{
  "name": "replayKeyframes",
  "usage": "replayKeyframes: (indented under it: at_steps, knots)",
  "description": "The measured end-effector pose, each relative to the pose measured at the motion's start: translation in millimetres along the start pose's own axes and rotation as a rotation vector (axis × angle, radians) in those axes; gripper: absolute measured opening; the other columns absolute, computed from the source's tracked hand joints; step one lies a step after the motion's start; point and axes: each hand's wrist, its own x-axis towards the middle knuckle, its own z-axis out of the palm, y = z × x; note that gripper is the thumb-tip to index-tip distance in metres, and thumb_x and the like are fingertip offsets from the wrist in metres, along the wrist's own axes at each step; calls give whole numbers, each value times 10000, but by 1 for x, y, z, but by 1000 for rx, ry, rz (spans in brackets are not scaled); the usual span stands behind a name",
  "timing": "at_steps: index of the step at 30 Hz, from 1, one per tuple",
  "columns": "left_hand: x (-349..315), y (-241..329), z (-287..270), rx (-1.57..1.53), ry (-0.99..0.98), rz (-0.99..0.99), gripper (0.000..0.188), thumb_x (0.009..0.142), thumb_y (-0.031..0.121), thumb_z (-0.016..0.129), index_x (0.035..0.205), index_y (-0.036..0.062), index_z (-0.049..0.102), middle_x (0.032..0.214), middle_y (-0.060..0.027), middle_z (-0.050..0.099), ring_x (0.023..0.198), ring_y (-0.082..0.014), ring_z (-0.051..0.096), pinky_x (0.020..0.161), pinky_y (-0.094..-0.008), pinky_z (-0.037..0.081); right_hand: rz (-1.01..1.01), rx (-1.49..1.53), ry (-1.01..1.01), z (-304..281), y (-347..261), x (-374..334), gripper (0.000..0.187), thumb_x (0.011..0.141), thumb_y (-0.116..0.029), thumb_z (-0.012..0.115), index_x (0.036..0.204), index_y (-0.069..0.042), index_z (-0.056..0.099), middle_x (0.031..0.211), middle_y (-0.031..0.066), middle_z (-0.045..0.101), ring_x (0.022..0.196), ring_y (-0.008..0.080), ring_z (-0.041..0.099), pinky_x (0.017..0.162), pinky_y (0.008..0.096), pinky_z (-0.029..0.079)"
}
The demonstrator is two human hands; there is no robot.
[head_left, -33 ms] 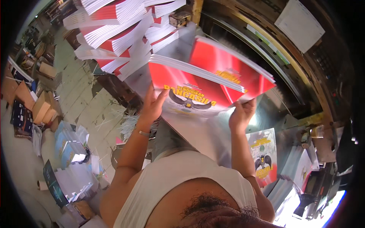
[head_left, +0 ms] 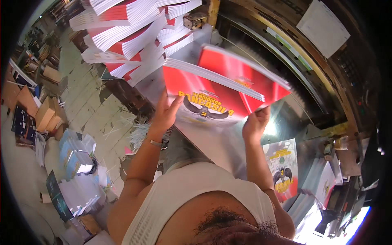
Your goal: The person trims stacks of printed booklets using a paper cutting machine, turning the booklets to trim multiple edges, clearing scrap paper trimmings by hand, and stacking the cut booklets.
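Before me is a front bundle of red-and-white books with yellow lettering and a dark winged emblem on the cover. My left hand grips its left side, thumb over the cover and fingers behind. Close behind it, tilted the same way, is a second bundle of red books, partly covered by the front one. My right hand is closed at the lower right corners, where the two bundles overlap. How its fingers divide between the bundles is hidden. Below both lies a shiny metal table.
Tall stacks of books stand at the far left of the table. Behind the held books runs a dark machine with a long bar. A single book lies at the right. Paper bundles and shreds litter the left floor.
The rear bundle has shifted left and slightly nearer, behind the front one. My right hand has moved a little left with it. My left hand keeps its hold.
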Motion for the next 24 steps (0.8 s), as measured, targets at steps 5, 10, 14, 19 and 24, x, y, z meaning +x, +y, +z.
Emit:
replayKeyframes:
  at_steps: [5, 10, 14, 19, 24]
  knots:
    - [-2, 5, 5, 33, 27, 21, 402, 1024, 90, 598, 1392, -13, 476, 1262, -68, 595, 1160, -133, 549, 981, -309, 462, -120, -363, -368, -3, 7, -28, 617, 979, -338, 590, 1436, 58, 465, 1400, 180, 546, 1314, 268, 503, 1128, 401, 351]
    - [7, -9, 9, 20, 109, 52, 387, 1022, 84, 600, 1373, -18, 474, 1182, -75, 624, 1119, -124, 566, 935, -290, 489, 19, -281, -451, 13, -8, -38, 926, 921, -467, 621, 1539, 97, 224, 1524, 192, 370, 1408, 283, 373, 1164, 400, 278]
    - [6, -12, 11, 35, 126, 64, 379, 1027, 90, 595, 1368, -23, 474, 1207, -82, 612, 1110, -126, 573, 924, -292, 494, -78, -285, -477, 18, -7, -36, 737, 971, -219, 648, 1527, 76, 263, 1469, 184, 436, 1369, 261, 412, 1154, 385, 286]
    - [-10, 3, 13, 442, 48, 267, 441, 1058, 71, 503, 1474, -28, 397, 1332, -109, 560, 1180, -137, 540, 1008, -299, 440, -75, -365, -258, 34, -13, -45, 539, 946, 121, 522, 1454, 33, 367, 1317, 139, 572, 1193, 214, 561, 1007, 327, 433]
    - [-18, 5, 9, 70, 19, -7, 390, 1071, 104, 487, 1442, -7, 448, 1273, -60, 586, 1144, -115, 526, 999, -276, 405, 90, -525, -299, 18, -4, -50, 681, 840, 111, 688, 1446, 16, 391, 1356, 141, 537, 1248, 208, 528, 1060, 342, 412]
